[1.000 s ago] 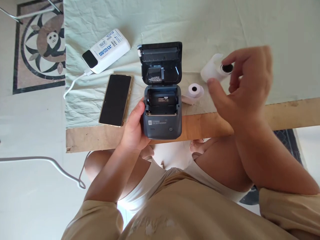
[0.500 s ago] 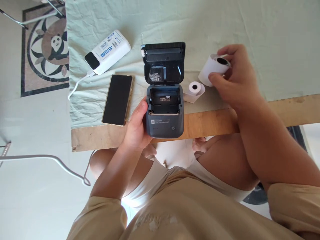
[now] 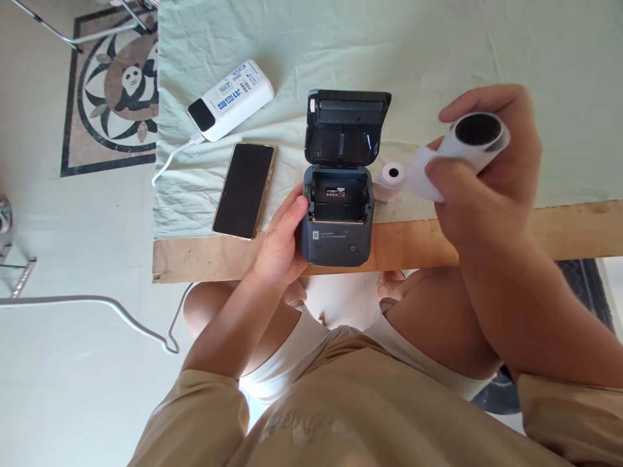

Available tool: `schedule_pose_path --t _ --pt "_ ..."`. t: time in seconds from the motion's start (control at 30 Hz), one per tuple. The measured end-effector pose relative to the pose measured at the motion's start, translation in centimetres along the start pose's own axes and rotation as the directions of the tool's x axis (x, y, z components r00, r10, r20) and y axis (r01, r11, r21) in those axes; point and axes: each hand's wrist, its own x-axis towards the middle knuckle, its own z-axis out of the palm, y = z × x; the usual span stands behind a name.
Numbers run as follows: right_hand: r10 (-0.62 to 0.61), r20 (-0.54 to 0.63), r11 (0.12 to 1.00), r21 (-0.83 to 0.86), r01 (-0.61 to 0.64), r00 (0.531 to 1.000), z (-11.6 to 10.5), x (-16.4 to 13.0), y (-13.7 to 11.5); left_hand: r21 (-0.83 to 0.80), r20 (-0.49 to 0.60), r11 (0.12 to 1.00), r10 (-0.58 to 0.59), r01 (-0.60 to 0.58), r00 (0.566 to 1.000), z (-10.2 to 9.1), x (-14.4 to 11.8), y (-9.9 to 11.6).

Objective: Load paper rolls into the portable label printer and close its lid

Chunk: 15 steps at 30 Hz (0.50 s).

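A dark grey label printer [image 3: 337, 243] sits at the table's near edge with its lid [image 3: 346, 126] raised and its paper bay exposed. My left hand [image 3: 282, 243] grips the printer's left side, thumb along the upper edge. My right hand [image 3: 496, 155] holds a large white paper roll [image 3: 455, 152] with a wide dark core, lifted above the cloth; its loose end sticks out to the left under my thumb. Between printer and right hand lies a smaller white paper roll [image 3: 389, 185] with a narrow black core, partly unwound.
Left of the printer lie a smartphone [image 3: 243, 191] and a white power bank [image 3: 238, 97] with a white cable [image 3: 170, 155]. Pale green cloth [image 3: 438, 45] covers the table, leaving a wooden edge [image 3: 195, 259] bare in front. A white hanger-like wire [image 3: 97, 299] extends at lower left.
My right hand has raised the large paper roll off the cloth and tilted its core toward me. My left hand keeps hold of the printer. The whole view has shifted slightly.
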Motion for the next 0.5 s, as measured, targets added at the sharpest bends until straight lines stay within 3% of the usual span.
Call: schedule_pose_path --t 0.07,0.13,0.17,0.23,0.27,0.33,0.4,0.47,0.5 --pt "-0.038 0.083 0.993 0.111 0.029 0.996 1.0 -0.6 -1.8 -0.002 -0.008 1.0 0.001 -0.001 1.0 0.0 0.0 0.0" --pt "0.085 0.173 0.951 0.281 -0.132 0.981 1.5 -0.4 -2.1 -0.009 -0.009 1.0 0.012 -0.012 1.0 0.0 0.0 0.0" --pt "0.191 0.238 0.9 0.345 -0.267 0.952 1.5 0.1 -1.7 -0.011 -0.008 1.0 0.015 -0.015 1.0 0.0 0.0 0.0" --pt "0.38 0.365 0.772 0.38 -0.509 0.85 1.0 1.3 -0.4 -0.013 -0.005 1.0 0.012 -0.012 1.0 0.0 0.0 0.0" --pt "0.44 0.416 0.721 0.365 -0.589 0.796 0.6 1.9 0.2 -0.011 -0.004 1.0 0.01 -0.01 1.0 0.0 0.0 0.0" --pt "0.497 0.424 0.689 0.338 -0.641 0.757 -0.2 2.7 0.5 -0.004 0.002 1.0 0.011 -0.011 1.0 0.0 -0.1 0.0" --pt "0.472 0.317 0.757 0.332 -0.563 0.823 -0.4 2.7 -0.4 0.01 0.006 1.0 0.024 -0.024 1.0 0.0 -0.2 -0.1" --pt "0.322 0.179 0.872 0.326 -0.365 0.93 0.1 1.9 -2.2 0.027 0.008 0.999 0.043 -0.043 0.999 0.0 -0.3 -0.2" --pt "0.234 0.144 0.905 0.329 -0.269 0.962 0.5 1.3 -3.1 0.032 0.007 0.998 0.057 -0.057 0.998 0.1 -0.3 -0.2"
